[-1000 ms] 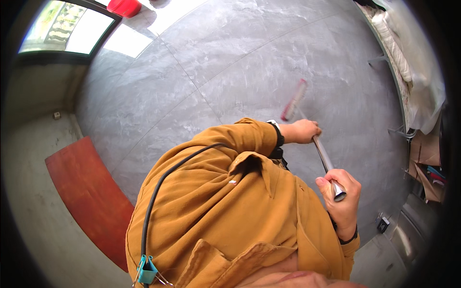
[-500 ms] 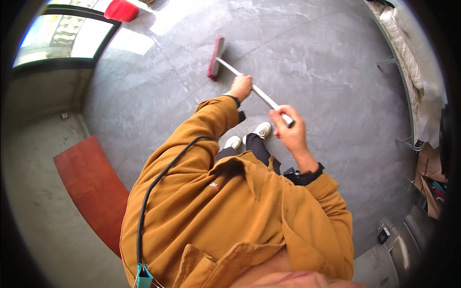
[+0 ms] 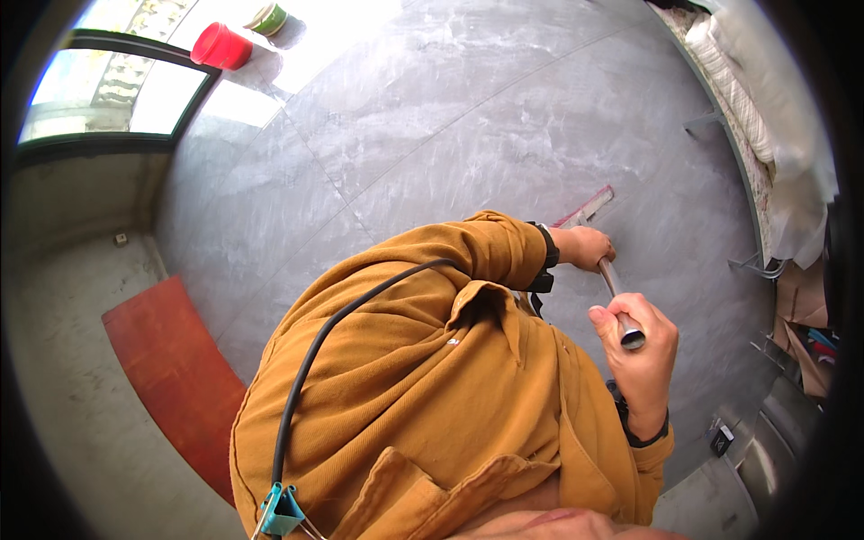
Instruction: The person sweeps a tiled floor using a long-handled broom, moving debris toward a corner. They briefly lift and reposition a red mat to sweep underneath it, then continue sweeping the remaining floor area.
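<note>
Both my hands are closed round the pale metal handle of a push broom (image 3: 611, 277). My left hand (image 3: 585, 247) grips it lower down, toward the brush head. Nearer to me, my right hand (image 3: 641, 351) wraps the handle just below its open round end. Beyond my left hand the broom's head (image 3: 585, 209), with red bristles along its edge, is down at the grey floor (image 3: 432, 135). My left hand and sleeve cover part of the head and the lower handle.
A red bucket (image 3: 221, 47) and a green round container (image 3: 267, 19) stand at the far left by the window (image 3: 112, 90). At left is a reddish-brown board (image 3: 175, 369). A bed-like frame with white bedding (image 3: 733, 90) runs along the right, with cardboard (image 3: 801, 297) nearer.
The broom head has swung from the far middle to the right and nearer to me. Both hands have moved right and closer with the handle, and my left arm now reaches across my body.
</note>
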`<state>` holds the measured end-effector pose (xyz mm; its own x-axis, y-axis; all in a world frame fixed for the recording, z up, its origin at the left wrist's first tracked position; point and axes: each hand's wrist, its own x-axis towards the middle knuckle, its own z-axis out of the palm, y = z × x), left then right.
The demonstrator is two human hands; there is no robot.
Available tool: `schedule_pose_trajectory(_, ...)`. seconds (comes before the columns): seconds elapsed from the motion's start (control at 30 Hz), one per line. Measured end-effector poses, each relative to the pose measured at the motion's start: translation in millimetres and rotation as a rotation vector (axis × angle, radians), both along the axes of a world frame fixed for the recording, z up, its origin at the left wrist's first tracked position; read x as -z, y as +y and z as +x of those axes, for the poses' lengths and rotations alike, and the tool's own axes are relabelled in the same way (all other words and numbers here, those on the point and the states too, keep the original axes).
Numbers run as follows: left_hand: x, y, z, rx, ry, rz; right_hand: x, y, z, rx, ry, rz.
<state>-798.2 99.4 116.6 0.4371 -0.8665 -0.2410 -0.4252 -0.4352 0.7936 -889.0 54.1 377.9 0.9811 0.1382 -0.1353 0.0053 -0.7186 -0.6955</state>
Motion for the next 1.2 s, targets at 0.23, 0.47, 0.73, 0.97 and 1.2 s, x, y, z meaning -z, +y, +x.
schedule_pose_trajectory(0.23, -16.2, 84.9, 57.0, -0.225, -0.217, 0.031, -6.8, 15.9, 34.0, -0.095, -0.041, 0.136)
schedule_pose_trajectory(0.47, 19.4, 254.0, 145.4, -0.703, -0.308, 0.194, 76.4, 84.0, 145.3, -0.295, 0.017, 0.421)
schedule_pose_trajectory(0.73, 84.0, 476.5, 259.4, -1.025, -0.318, 0.441, 174.2, 271.0, 318.5, -0.319, 0.372, 0.75)
schedule_pose_trajectory(0.97, 126.6, 557.8, 347.5, -1.327, -0.153, 0.58, 224.4, 385.3, 434.6, -0.273, 0.535, 0.686)
schedule_pose_trajectory(1.2, 162.2, 470.2, 377.7, -0.749, -0.213, 0.696, 214.8, 303.6, 420.7, -0.123, 0.505, 0.498)
